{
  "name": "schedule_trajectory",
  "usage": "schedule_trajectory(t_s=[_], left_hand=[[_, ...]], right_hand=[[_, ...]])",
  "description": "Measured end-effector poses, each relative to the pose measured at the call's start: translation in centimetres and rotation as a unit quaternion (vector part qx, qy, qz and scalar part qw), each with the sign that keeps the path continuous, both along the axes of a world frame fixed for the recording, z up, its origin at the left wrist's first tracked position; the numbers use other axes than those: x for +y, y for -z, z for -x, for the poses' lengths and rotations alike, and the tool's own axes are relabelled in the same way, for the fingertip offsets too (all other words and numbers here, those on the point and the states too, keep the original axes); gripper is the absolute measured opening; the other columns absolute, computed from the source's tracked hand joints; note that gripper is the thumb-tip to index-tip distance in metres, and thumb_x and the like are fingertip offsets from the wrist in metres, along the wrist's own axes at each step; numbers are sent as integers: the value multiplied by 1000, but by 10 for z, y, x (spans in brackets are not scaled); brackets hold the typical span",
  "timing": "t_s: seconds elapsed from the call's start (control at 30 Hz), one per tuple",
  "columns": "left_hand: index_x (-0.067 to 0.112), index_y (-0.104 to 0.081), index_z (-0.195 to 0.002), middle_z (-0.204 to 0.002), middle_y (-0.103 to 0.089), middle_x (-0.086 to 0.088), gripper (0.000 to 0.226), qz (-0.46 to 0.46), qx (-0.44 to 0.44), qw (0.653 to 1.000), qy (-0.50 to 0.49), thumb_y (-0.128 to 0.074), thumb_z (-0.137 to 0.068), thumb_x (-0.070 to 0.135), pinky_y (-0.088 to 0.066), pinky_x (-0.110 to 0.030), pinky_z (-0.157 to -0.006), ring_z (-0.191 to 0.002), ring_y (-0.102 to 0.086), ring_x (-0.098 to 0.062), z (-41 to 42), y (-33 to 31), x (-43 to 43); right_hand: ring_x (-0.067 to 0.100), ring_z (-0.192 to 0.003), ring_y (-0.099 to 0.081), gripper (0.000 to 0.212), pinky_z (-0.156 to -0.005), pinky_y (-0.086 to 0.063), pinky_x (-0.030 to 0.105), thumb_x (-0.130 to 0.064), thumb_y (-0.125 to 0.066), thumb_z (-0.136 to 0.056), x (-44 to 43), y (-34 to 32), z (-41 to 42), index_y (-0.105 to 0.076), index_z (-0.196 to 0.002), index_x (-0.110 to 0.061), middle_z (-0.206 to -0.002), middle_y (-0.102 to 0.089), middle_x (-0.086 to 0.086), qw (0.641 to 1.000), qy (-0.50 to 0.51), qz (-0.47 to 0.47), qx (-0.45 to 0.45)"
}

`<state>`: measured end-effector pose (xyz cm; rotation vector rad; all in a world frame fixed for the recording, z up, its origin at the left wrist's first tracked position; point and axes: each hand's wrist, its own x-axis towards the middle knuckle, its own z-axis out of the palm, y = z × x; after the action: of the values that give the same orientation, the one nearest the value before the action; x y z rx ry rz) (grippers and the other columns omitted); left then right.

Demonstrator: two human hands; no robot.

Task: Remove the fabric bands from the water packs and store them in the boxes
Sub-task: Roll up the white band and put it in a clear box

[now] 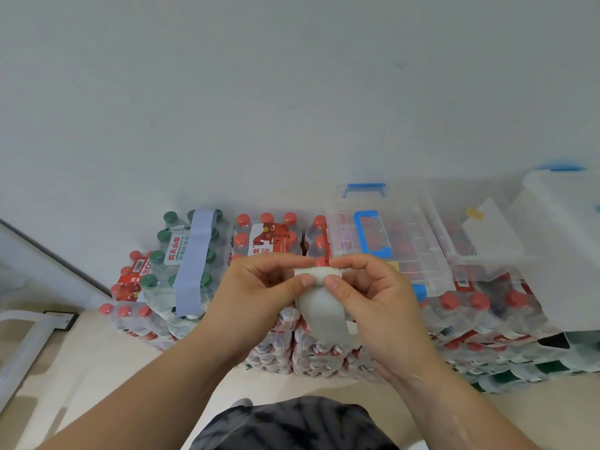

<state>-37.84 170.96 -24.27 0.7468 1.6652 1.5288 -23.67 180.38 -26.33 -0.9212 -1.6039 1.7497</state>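
Note:
A white fabric band [319, 306] hangs between both hands, partly rolled at its top. My left hand [259, 287] pinches the roll from the left and my right hand [367, 290] pinches it from the right, thumbs almost touching. Both hands hover over stacked water packs with red caps [276, 241]. A green-capped water pack [185, 264] at the left still wears a pale blue fabric band [194, 264]. A clear plastic box with a blue handle [383, 241] rests on the packs just behind my right hand.
A second clear box [470, 235] and a white lid [565, 228] lie on the packs at the right. More packs are stacked down to the beige floor [97, 368]. A white wall [292, 92] stands behind. A grey frame [26, 345] is at the left.

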Motion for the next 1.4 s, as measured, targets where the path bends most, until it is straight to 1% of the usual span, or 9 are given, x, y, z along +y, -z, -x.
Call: schedule_trajectory(t_s=[0.23, 0.5, 0.6, 0.67, 0.8, 0.87, 1.03, 1.2, 1.4], left_hand=[[15, -77, -102, -87, -74, -19, 33, -27, -16, 999, -17, -78, -69, 13, -60, -32, -77, -84, -73, -25, -3, 2, 3], [14, -78, -102, -86, -77, -8, 28, -16, -46, 999, -17, -72, -75, 19, -57, -25, -64, -76, -72, -17, -1, 5, 2], [16, -79, -97, -82, -77, -3, 24, -23, -53, 998, -16, -71, -75, 17, -55, -23, -63, -74, -72, -15, 6, 5, -1], [20, -80, -96, -85, -77, -10, 23, -24, -52, 998, -9, -72, -74, 19, -55, -26, -66, -77, -71, -21, 12, 5, -5], [24, -80, -98, -86, -67, -29, 25, -25, -43, 999, -7, -75, -73, 24, -46, -40, -64, -72, -57, -30, 26, 6, -11], [24, -80, -98, -89, -66, -33, 26, -29, -52, 998, -11, -75, -72, 25, -47, -41, -64, -73, -56, -32, 35, 6, -13], [24, -80, -95, -92, -66, -31, 26, -49, -57, 997, -21, -76, -70, 21, -56, -43, -73, -80, -62, -30, 64, -1, -16], [24, -81, -88, -78, -75, -5, 24, -79, -62, 995, -8, -75, -68, 14, -55, -22, -64, -73, -69, -11, 103, -12, -21], [19, -81, -92, -91, -77, -12, 29, -68, -64, 996, 1, -74, -77, -6, -59, -28, -76, -87, -73, -24, 154, -13, -30]], right_hand=[[22, -76, -72, 10, -68, -56, 31, -21, -76, -85, 2, -7, -2, -67, -89, -21, -80, -77, 9, 999, 34, 2, 13], [31, -83, -74, 14, -70, -61, 34, -9, -76, -84, 0, -6, 3, -65, -91, -13, -88, -78, 9, 998, 39, 16, 35], [26, -75, -71, 24, -66, -57, 29, -25, -77, -77, -3, -7, 10, -64, -94, -14, -87, -76, 14, 998, 31, 36, 38], [18, -72, -68, 33, -66, -55, 28, -36, -75, -70, -4, -9, 17, -66, -95, -16, -86, -75, 16, 998, 30, 48, 33], [27, -71, -61, 32, -67, -51, 40, -47, -74, -69, -7, -11, 36, -70, -86, -21, -85, -66, 30, 999, 23, 45, 16], [26, -69, -62, 29, -65, -52, 41, -49, -74, -67, -9, -14, 47, -71, -81, -24, -80, -70, 24, 999, 23, 31, 4], [17, -62, -65, 22, -59, -53, 32, -41, -76, -66, -14, -24, 74, -70, -82, -27, -74, -74, 14, 1000, 28, 2, -5], [16, -61, -65, 25, -55, -51, 26, -31, -75, -72, -21, -34, 109, -68, -89, -15, -73, -75, 12, 999, 34, -5, 20], [16, -75, -74, 9, -69, -60, 30, -12, -77, -80, -35, -34, 158, -71, -81, -19, -81, -78, 4, 995, 82, -42, 27]])
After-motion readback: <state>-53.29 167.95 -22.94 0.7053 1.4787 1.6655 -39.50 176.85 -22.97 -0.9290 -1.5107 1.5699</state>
